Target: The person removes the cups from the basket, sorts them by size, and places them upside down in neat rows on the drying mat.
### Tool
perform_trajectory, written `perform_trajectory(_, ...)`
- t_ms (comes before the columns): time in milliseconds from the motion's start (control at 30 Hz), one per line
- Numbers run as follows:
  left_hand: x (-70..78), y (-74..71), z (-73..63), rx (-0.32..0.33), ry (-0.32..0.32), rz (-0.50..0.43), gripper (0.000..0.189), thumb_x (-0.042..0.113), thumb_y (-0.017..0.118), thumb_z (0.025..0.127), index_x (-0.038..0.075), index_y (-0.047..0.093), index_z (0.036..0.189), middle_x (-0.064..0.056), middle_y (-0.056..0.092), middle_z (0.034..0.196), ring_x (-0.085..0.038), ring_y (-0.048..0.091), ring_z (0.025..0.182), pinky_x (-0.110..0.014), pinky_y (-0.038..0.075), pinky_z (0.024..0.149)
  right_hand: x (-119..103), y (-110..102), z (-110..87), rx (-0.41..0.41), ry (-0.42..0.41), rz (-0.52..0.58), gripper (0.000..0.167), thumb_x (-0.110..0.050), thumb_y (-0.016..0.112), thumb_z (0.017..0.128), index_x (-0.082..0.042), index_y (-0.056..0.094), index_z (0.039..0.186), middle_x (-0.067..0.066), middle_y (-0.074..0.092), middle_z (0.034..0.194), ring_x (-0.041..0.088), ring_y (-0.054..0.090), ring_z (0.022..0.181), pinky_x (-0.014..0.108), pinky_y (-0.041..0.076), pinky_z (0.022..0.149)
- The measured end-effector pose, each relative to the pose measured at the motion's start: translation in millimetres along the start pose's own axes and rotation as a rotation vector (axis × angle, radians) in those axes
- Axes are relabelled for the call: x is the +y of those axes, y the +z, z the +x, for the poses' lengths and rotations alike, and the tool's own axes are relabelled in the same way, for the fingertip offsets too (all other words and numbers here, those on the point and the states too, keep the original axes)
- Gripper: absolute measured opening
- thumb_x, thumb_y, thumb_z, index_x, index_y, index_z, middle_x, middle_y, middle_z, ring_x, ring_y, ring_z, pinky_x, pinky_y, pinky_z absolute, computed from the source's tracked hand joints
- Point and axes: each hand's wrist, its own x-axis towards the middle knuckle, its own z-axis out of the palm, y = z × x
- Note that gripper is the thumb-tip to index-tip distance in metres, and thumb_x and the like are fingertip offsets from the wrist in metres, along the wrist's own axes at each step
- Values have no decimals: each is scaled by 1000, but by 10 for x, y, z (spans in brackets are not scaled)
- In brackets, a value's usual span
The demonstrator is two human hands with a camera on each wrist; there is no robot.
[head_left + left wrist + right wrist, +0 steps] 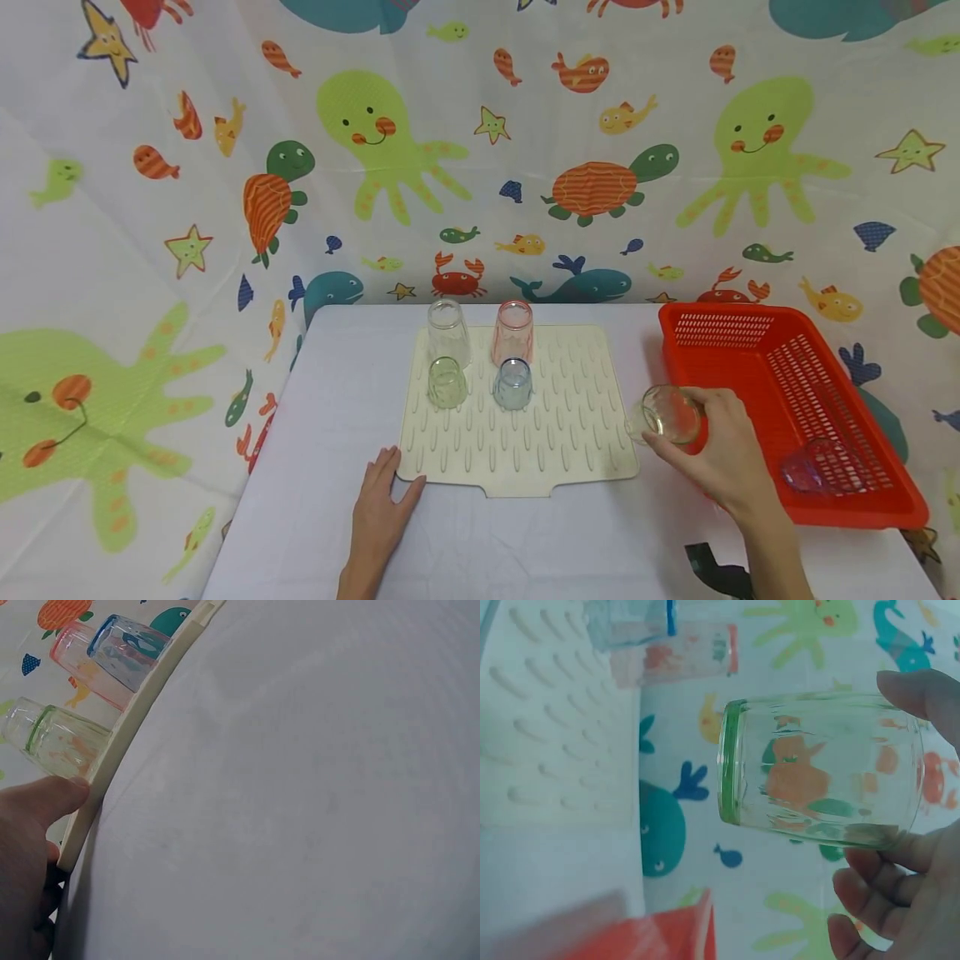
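Observation:
My right hand grips a clear glass with a green ring between thumb and fingers, above the gap between the ribbed cream drying mat and the red basket. Its green-ringed end points away from the palm. My left hand touches the mat's near left corner, thumb along the edge; the left wrist view partly hides its other fingers. On the mat stand a tall clear glass, a tall pink-rimmed glass, a short green-tinted glass and a short blue-rimmed glass.
The red plastic basket stands on the right of the white-covered table, with a purple glass lying inside. A black strap-like piece shows by the right wrist. A sea-animal printed curtain hangs behind.

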Motion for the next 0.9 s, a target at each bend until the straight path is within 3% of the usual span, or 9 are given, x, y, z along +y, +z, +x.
perform_trajectory(133, 5, -9, -1, 0, 2, -4, 72, 39, 76, 89, -1, 51, 143, -17, 49, 152, -34, 37, 148, -49, 26, 127, -109, 84, 12, -15, -46, 7, 83, -40, 90, 69, -2, 54, 133, 17, 55, 122, 31, 48, 110, 64, 56, 84)
perform_trajectory(300, 12, -17, -14, 1, 5, -1, 70, 37, 76, 89, -1, 52, 142, -17, 50, 152, -34, 38, 148, -49, 26, 127, -228, 198, 28, -31, -100, 14, 78, -40, 90, 68, -2, 57, 128, 14, 58, 118, 25, 49, 105, 52, 55, 82)
perform_trajectory(667, 12, -14, -29, -22, -18, -4, 69, 38, 74, 90, 1, 51, 144, -16, 48, 153, -34, 36, 149, -50, 27, 127, -391, 460, 21, -74, -158, 6, 80, -45, 92, 62, -7, 59, 125, 9, 61, 118, 21, 53, 103, 51, 58, 82)
perform_trajectory(900, 42, -49, -25, -31, -19, -19, 67, 36, 75, 90, 0, 52, 143, -16, 49, 152, -35, 37, 148, -50, 26, 127, -507, 599, 5, -118, -174, 13, 78, -50, 91, 62, -12, 62, 124, 3, 62, 115, 18, 55, 102, 40, 59, 79)
